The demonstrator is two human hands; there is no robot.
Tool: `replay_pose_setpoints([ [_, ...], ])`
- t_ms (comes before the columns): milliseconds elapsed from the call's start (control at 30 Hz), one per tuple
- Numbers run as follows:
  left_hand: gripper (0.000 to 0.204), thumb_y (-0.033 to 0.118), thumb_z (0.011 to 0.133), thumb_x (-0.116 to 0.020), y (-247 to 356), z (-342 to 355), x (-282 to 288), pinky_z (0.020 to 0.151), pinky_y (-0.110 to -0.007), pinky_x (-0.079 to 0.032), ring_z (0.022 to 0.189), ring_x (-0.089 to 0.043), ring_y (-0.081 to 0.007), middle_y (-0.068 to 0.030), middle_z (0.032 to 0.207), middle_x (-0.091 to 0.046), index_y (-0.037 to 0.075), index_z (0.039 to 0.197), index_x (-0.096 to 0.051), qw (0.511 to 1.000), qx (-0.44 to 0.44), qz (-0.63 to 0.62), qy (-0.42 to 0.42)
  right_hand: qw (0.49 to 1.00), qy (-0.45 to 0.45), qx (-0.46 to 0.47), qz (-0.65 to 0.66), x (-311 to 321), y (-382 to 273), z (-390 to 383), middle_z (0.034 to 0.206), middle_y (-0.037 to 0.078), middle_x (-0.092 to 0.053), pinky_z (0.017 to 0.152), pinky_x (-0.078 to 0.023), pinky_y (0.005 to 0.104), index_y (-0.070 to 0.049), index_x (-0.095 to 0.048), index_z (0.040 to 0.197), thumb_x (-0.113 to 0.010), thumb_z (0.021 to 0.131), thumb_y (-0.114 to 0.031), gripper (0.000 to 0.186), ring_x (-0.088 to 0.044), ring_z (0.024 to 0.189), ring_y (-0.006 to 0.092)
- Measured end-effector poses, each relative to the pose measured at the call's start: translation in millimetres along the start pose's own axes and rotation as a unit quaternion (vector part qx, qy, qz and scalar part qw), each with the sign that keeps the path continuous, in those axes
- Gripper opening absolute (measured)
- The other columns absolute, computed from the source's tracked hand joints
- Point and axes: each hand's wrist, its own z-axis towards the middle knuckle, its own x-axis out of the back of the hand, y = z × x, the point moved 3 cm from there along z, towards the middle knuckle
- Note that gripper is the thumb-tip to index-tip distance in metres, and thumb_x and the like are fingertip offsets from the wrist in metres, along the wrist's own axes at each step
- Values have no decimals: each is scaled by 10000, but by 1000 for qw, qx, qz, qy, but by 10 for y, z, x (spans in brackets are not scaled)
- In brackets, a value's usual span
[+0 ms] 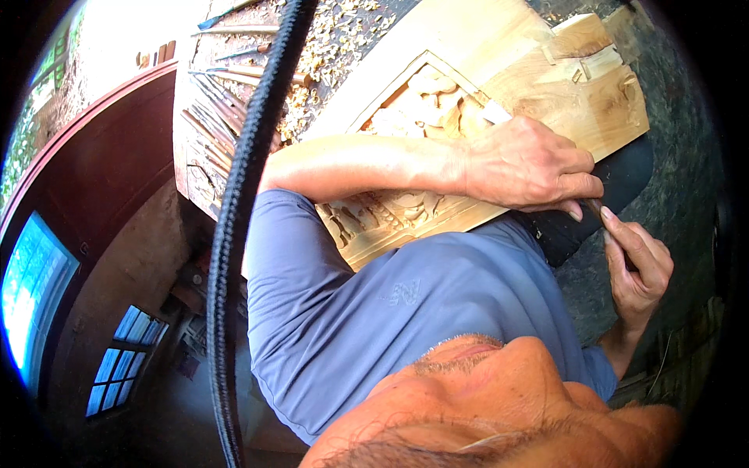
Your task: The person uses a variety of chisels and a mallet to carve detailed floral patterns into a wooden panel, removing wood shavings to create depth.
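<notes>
My left hand [530, 164] reaches across a pale wooden board [476, 39] with its fingers curled. Just past the board's near right edge, my right hand [641, 265] pinches a thin, dark wooden-looking handle [595, 209]. The handle runs between the fingers of both hands; its working end is hidden by my left hand. Under and beside my left forearm lies relief carving [425, 101], set in a framed recess of the board. More carving [382, 218] shows on the near side of that forearm.
Several carving tools [218, 117] lie side by side at the table's left, with wood shavings [335, 47] scattered nearby. A thick braided black cable [257, 140] crosses the view at left. Dark cloth [628, 171] hangs beside the board. Notched wood pieces [585, 39] sit at the far right end.
</notes>
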Motion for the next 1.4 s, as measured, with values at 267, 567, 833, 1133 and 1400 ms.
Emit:
replay_pose_setpoints([
  [267, 302, 442, 1017, -730, -3, -6, 81, 597, -383, -565, 777, -723, -221, -16, 876, -636, 152, 1102, -722, 999, 24, 11, 20, 999, 22, 23, 5, -138, -24, 103, 868, 160, -755, 640, -532, 307, 48, -806, 1215, -761, 880, 179, 363, -729, 722, 202],
  [567, 361, 423, 975, -781, 27, -20, 57, 595, -345, -559, 759, -700, -185, 0, 917, -631, 163, 1221, -729, 998, -39, 41, 33, 1000, 15, 23, -7, -63, -25, -36, 847, 163, -737, 631, -535, 315, 65, -798, 1204, -764, 874, 187, 353, -718, 700, 202],
  [833, 410, 430, 979, -767, 15, -18, 28, 605, -360, -562, 782, -695, -207, -20, 949, -627, 138, 1261, -704, 999, -22, 42, 10, 999, 12, 36, -16, -51, 25, 38, 827, 162, -726, 614, -523, 326, 66, -802, 1177, -776, 846, 198, 357, -714, 685, 226],
  [1133, 377, 450, 997, -748, 19, -13, 17, 604, -372, -560, 779, -694, -215, -25, 937, -615, 146, 1214, -695, 998, -16, 51, 22, 998, 10, 63, -22, -42, 40, 49, 838, 169, -727, 618, -530, 328, 66, -798, 1182, -783, 840, 193, 366, -723, 692, 237],
  [1400, 321, 476, 1007, -741, 28, -53, -3, 566, -381, -544, 729, -691, -217, -8, 864, -603, 161, 1053, -708, 999, 5, 31, 27, 999, 31, 41, -7, -206, 23, -53, 875, 175, -752, 648, -556, 331, 57, -799, 1202, -779, 862, 188, 365, -748, 729, 234],
])
